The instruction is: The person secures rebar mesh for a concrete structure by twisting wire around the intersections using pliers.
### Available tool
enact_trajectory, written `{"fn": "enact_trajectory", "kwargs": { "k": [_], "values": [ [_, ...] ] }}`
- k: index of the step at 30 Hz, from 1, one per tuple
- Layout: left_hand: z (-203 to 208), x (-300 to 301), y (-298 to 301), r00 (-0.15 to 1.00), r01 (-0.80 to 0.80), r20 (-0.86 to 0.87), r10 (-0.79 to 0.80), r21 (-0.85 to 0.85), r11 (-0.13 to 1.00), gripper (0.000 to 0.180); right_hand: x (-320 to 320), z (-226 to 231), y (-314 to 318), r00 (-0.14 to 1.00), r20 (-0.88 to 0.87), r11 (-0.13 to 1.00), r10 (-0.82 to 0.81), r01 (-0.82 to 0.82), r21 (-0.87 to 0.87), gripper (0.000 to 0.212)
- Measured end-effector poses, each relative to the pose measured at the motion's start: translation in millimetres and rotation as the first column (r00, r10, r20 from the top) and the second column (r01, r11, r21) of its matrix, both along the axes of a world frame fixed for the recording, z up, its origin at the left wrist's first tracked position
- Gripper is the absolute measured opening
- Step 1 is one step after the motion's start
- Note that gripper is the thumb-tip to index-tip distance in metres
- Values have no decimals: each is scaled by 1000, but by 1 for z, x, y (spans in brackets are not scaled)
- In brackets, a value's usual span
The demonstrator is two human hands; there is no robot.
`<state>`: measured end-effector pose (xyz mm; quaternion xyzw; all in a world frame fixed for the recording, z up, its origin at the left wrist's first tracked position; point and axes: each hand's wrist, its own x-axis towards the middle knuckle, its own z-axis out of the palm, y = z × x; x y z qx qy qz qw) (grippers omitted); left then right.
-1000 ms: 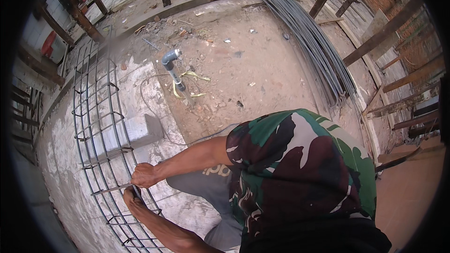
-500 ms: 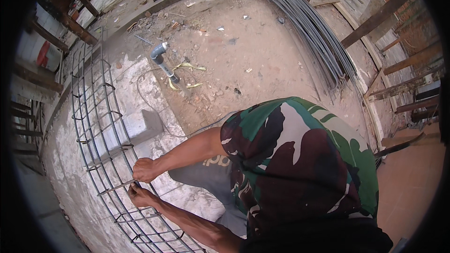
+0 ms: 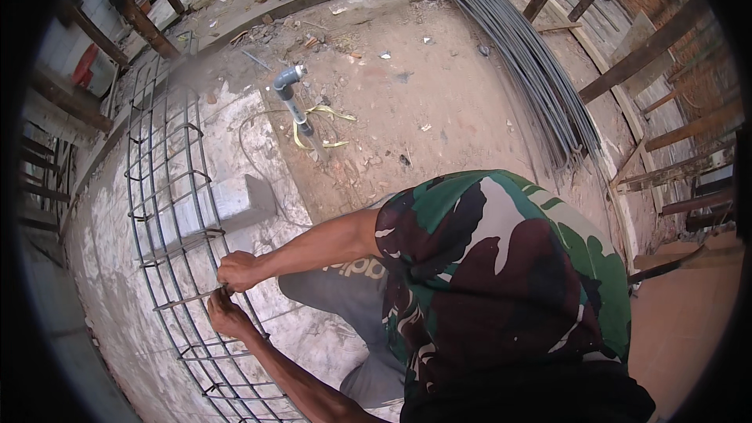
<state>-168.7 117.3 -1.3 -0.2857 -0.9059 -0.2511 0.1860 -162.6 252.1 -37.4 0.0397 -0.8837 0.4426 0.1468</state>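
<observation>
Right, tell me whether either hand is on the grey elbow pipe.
No, both hands are at the rebar cage, while the grey elbow pipe stands apart from them.

Two bare hands [image 3: 227, 315] in play here, folks, with one rebar cage [image 3: 184, 248] and one thin bar [image 3: 188, 299]! Add one concrete block [image 3: 235, 202], one elbowed pipe [image 3: 287, 94], one camouflage shirt [image 3: 501, 266], and one bundle of rods [image 3: 521, 55], its rods packed too tightly to count!

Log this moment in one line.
right hand: fisted at rebar cage edge; left hand: close beside it, same edge; pale block: partly behind cage
</observation>
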Motion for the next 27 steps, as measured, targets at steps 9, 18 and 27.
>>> {"fn": "enact_trajectory", "kwargs": {
  "k": [9, 18, 27],
  "values": [
    [-21, 10, 2, 966, -257, 146, 212, 511, 820, 19, -9, 28, -6, 990, 122, 994, 65, -54, -93, 15],
    [-48, 26, 12, 950, -187, -147, 276, 439, 879, 16, 18, 57, -1, 989, 57, 974, 136, -144, 174, 13],
    [-44, 13, 20, 911, -368, 26, 412, 500, 784, 17, -18, 91, -8, 924, 21, 724, 382, -313, 614, 15]
  ]
}}
